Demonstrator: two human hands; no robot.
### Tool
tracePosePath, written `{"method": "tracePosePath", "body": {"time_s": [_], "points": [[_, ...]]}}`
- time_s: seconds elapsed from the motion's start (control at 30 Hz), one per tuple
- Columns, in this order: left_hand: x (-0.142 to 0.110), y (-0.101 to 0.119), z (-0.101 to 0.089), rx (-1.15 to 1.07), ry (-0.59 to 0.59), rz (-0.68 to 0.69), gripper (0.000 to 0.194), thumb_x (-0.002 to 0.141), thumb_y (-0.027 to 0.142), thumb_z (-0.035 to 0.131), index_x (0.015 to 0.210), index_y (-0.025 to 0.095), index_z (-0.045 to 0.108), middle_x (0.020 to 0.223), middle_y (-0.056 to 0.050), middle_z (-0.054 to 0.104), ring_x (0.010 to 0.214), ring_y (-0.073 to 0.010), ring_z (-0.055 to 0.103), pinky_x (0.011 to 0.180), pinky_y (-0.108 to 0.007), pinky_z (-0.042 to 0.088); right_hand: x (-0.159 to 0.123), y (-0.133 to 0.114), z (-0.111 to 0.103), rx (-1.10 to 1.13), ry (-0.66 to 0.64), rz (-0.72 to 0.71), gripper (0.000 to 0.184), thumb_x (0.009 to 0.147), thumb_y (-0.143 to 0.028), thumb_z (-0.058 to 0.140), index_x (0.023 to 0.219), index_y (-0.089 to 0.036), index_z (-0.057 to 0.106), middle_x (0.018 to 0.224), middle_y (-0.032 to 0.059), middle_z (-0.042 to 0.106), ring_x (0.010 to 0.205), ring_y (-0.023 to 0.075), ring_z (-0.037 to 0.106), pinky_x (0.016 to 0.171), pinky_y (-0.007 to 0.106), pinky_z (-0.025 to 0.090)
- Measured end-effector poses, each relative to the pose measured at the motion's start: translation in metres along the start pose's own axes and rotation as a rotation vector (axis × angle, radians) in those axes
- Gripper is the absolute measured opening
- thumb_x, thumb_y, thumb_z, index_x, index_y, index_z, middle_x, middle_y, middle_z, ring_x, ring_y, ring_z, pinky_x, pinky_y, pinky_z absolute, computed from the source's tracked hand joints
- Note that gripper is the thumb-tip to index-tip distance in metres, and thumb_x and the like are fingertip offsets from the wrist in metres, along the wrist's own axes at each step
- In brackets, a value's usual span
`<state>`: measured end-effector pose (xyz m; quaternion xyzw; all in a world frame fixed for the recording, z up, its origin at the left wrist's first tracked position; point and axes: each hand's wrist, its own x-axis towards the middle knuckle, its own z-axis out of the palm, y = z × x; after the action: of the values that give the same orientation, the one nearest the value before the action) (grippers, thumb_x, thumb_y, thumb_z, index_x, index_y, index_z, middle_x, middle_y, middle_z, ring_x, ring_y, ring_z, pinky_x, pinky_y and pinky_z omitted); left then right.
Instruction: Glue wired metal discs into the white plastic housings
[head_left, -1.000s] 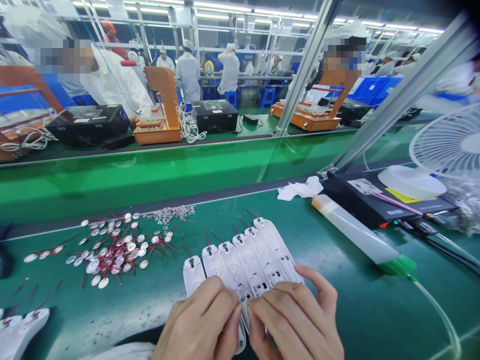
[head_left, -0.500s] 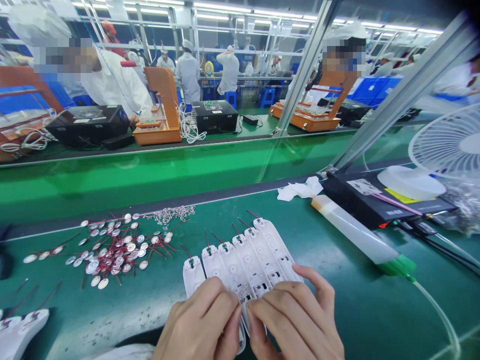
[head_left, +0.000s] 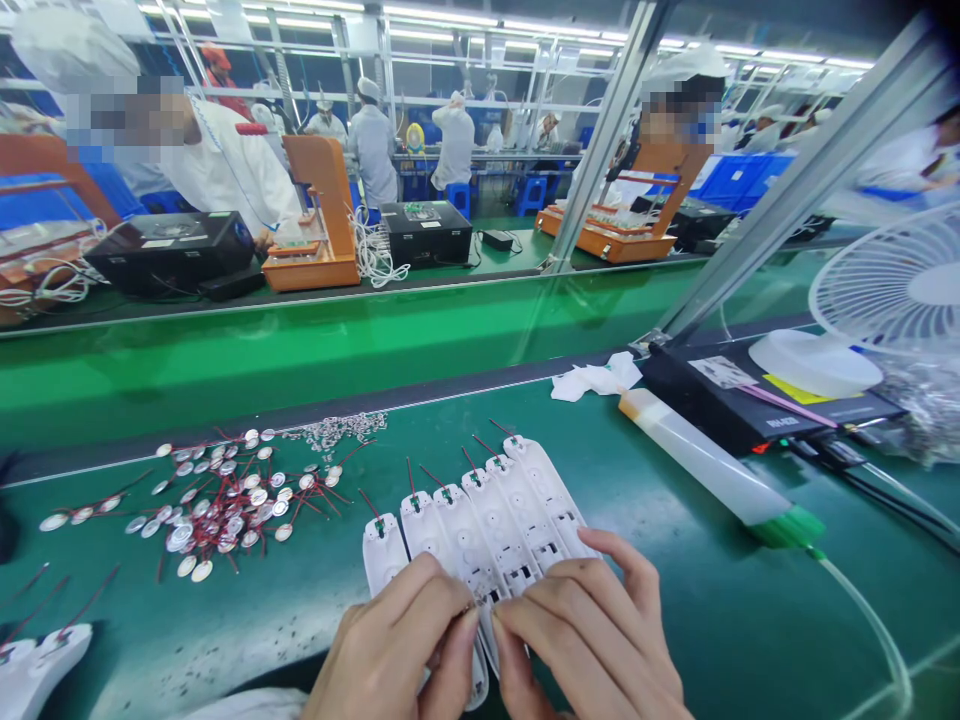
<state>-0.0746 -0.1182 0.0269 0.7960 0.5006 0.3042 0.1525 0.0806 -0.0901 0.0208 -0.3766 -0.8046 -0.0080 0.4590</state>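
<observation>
Several white plastic shells (head_left: 466,537) lie side by side on the green bench, each with a small green board and red wire at its far end. Over their near ends are both my hands. My left hand (head_left: 401,635) has thumb and forefinger pinched together above the shells; a tiny part seems to show at the fingertips, too small to name. My right hand (head_left: 589,635) is also closed in a pinch just beside it, its little finger resting along the rightmost shell. What its fingertips hold, if anything, is hidden.
Left of the shells lies a pile of round metal discs (head_left: 232,505) with red wires, near small clear parts (head_left: 337,432). More white shells (head_left: 41,665) sit at the left edge. A glue tube (head_left: 697,460), black box (head_left: 750,400) and fan (head_left: 900,285) stand right.
The view has shifted slightly, so everything sits a little further left. My hands keep nearly the same pinching pose over the shells.
</observation>
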Motion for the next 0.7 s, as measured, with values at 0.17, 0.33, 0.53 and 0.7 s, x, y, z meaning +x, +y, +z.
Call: {"method": "tracePosePath", "body": {"time_s": [0.17, 0.33, 0.53, 0.7], "points": [[0.0020, -0.0008, 0.0006, -0.044, 0.000, 0.004, 0.017, 0.090, 0.009, 0.036, 0.086, 0.020, 0.048, 0.071, 0.001, 0.053, 0.056, -0.0108, 0.055, 0.051, -0.019, 0.046, -0.0013, -0.0002, 0.0018, 0.031, 0.026, 0.008, 0.016, 0.078, -0.007, 0.054, 0.067, -0.018, 0.057, 0.056, -0.0033, 0.058, 0.053, 0.0113, 0.052, 0.080, 0.039, 0.039], [0.0035, -0.0010, 0.0005, -0.070, -0.013, 0.006, 0.015, 0.090, 0.010, 0.038, 0.087, 0.020, 0.048, 0.072, 0.001, 0.053, 0.056, -0.0103, 0.055, 0.051, -0.018, 0.046, -0.0004, 0.0002, 0.0022, 0.033, 0.033, 0.007, 0.016, 0.077, -0.006, 0.055, 0.066, -0.018, 0.057, 0.056, -0.0030, 0.058, 0.053, 0.0114, 0.052, 0.079, 0.039, 0.039], [0.0020, -0.0014, 0.0017, -0.051, -0.003, 0.011, 0.015, 0.090, 0.009, 0.038, 0.088, 0.020, 0.049, 0.072, 0.001, 0.053, 0.057, -0.0103, 0.057, 0.050, -0.017, 0.045, 0.0004, 0.0018, 0.0014, 0.032, 0.035, 0.006, 0.016, 0.078, -0.007, 0.054, 0.068, -0.019, 0.057, 0.056, -0.0035, 0.058, 0.053, 0.0115, 0.052, 0.080, 0.038, 0.039], [0.0014, -0.0007, 0.0020, -0.048, 0.008, -0.004, 0.014, 0.089, 0.009, 0.039, 0.087, 0.020, 0.049, 0.070, 0.001, 0.051, 0.054, -0.0107, 0.053, 0.049, -0.019, 0.045, -0.0003, 0.0015, -0.0003, 0.032, 0.012, 0.025, 0.016, 0.079, -0.008, 0.054, 0.068, -0.019, 0.058, 0.058, -0.0037, 0.059, 0.053, 0.0116, 0.053, 0.080, 0.038, 0.039]]}}
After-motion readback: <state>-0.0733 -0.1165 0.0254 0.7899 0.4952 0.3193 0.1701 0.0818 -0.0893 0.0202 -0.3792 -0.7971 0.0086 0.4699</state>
